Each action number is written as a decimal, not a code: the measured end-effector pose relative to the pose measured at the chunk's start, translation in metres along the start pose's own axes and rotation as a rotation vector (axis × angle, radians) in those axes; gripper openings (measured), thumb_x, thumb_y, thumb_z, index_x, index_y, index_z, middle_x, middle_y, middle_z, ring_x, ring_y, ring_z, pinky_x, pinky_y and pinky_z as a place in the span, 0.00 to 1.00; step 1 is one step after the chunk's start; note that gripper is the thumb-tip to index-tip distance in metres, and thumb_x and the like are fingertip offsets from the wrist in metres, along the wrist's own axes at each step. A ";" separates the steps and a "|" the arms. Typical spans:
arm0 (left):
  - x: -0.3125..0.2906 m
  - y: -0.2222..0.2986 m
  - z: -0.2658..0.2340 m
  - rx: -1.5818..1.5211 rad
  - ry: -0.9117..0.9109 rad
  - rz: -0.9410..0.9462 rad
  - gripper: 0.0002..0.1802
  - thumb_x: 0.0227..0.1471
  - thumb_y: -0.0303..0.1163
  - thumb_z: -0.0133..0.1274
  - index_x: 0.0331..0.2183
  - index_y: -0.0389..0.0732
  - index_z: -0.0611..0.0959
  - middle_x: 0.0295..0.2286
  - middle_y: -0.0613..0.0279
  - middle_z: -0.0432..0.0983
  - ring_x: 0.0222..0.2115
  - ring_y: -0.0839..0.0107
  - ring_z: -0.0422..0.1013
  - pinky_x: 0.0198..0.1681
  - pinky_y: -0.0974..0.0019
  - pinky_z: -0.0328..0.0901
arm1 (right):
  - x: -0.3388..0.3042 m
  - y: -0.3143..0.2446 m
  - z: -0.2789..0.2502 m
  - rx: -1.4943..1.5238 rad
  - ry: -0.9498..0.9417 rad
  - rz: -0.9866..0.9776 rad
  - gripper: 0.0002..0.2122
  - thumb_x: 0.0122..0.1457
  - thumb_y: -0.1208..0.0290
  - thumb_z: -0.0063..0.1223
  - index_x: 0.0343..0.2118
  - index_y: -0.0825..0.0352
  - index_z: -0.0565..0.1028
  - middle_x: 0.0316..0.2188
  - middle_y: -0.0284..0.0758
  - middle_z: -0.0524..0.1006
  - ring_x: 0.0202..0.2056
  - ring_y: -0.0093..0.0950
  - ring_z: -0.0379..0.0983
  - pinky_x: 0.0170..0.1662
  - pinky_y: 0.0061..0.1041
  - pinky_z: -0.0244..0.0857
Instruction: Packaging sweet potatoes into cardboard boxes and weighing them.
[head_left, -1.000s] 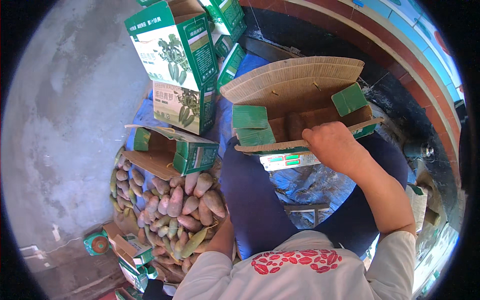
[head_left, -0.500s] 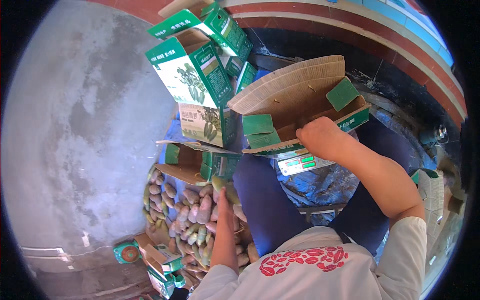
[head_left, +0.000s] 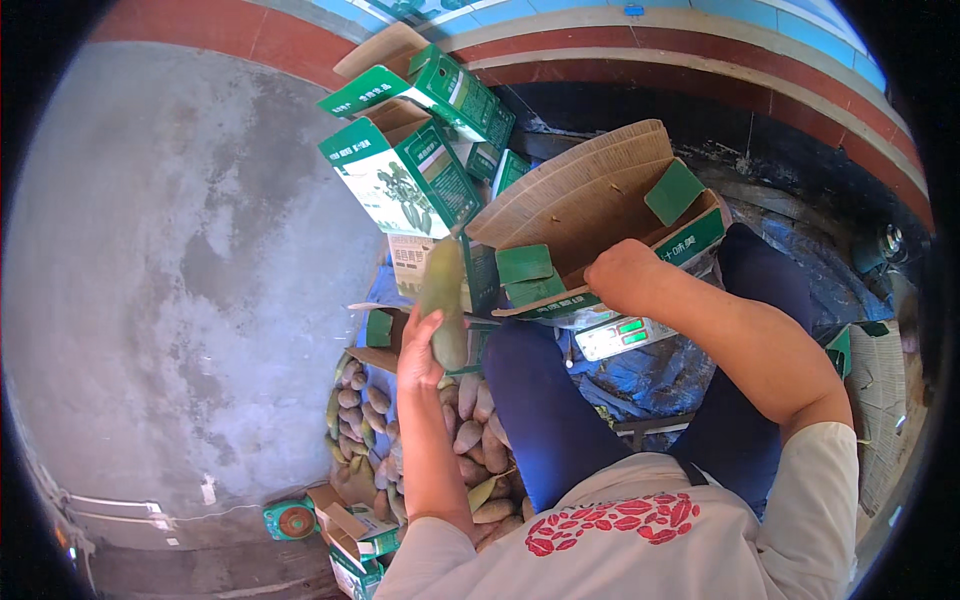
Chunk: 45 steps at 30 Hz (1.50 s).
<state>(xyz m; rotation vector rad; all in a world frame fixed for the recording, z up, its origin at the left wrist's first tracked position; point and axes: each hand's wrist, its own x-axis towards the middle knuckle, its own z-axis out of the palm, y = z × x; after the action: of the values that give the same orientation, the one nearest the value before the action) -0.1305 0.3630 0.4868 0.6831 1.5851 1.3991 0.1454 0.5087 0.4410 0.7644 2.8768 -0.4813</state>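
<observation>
One green radish (head_left: pixel 441 295) is clasped in the curled left hand (head_left: pixel 419 352), left of one open carton (head_left: pixel 580 188). At the carton's near edge the right hand (head_left: pixel 626 279) is placed; its grip cannot be told.

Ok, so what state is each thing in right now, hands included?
Long, pale-green radish: held up, unboxed
Left hand: closed around the radish
Large green-and-brown cardboard box: open, broad flap raised
Right hand: at the box's near wall, fingers partly hidden
White, flat-fronted digital scale: display lit
Tall green-and-white cardboard carton: top open, stacked on another
Oval, reddish-brown roots: heaped loosely
</observation>
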 end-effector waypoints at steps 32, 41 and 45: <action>-0.029 -0.274 -0.178 1.122 0.320 -0.012 0.14 0.53 0.36 0.46 0.36 0.38 0.81 0.34 0.49 0.77 0.35 0.59 0.74 0.41 0.61 0.65 | 0.001 0.001 -0.002 -0.006 0.095 -0.027 0.06 0.51 0.72 0.47 0.28 0.65 0.76 0.25 0.40 0.78 0.30 0.37 0.77 0.33 0.34 0.69; -0.091 -0.397 -0.239 1.326 0.165 -0.464 0.28 0.42 0.44 0.56 0.44 0.40 0.78 0.44 0.42 0.71 0.47 0.53 0.67 0.52 0.57 0.61 | 0.005 -0.002 -0.011 0.004 0.071 0.008 0.06 0.50 0.73 0.48 0.30 0.64 0.76 0.28 0.40 0.78 0.33 0.36 0.77 0.35 0.34 0.69; -0.086 -0.412 -0.229 1.232 0.216 -0.441 0.38 0.35 0.42 0.62 0.50 0.39 0.73 0.44 0.42 0.71 0.47 0.50 0.66 0.53 0.57 0.60 | 0.002 0.004 -0.002 -0.036 0.100 0.025 0.05 0.51 0.71 0.48 0.28 0.65 0.74 0.24 0.39 0.77 0.29 0.36 0.76 0.33 0.34 0.68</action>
<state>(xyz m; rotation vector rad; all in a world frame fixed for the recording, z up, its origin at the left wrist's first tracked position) -0.2315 0.0933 0.1035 0.7749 2.5334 0.0432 0.1458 0.5135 0.4418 0.8409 2.9547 -0.3974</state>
